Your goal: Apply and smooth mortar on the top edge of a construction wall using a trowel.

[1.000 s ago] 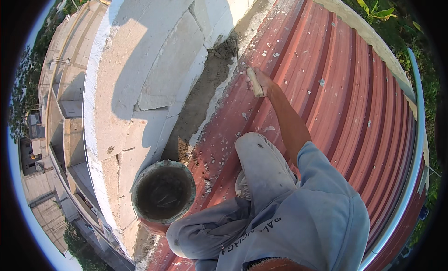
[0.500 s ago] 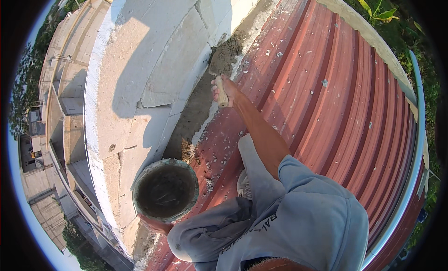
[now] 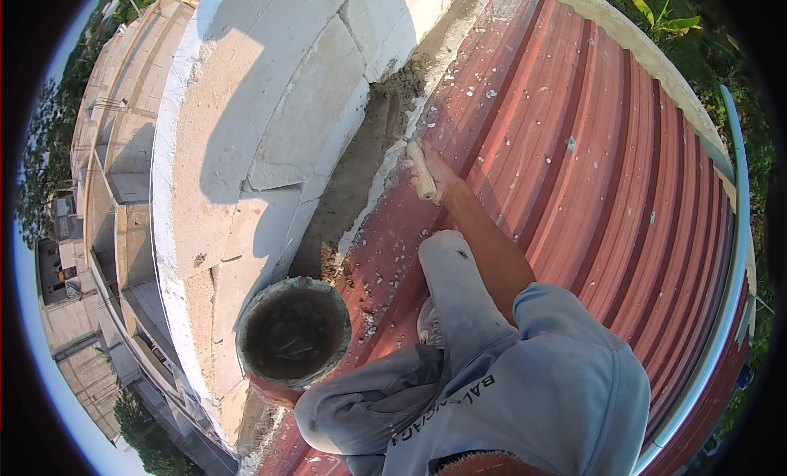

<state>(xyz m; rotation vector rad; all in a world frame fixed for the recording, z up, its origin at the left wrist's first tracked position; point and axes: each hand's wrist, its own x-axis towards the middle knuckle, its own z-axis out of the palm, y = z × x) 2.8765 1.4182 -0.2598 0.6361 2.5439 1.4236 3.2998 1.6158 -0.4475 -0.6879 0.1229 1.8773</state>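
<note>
Your right hand (image 3: 430, 171) is curled tight around a pale wooden handle (image 3: 422, 171), right at the edge where the red wavy roof (image 3: 574, 173) meets the grey gritty cement strip (image 3: 361, 173). The ridged roof has lots of open room on your right. The white block wall (image 3: 270, 107) is rough and chunky. Your left hand (image 3: 275, 390) holds the round bucket (image 3: 293, 330) from below, its fingers mostly hidden.

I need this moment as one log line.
right hand: grips wooden tool handle | left hand: holds round mortar bucket | red corrugated metal roof
</note>
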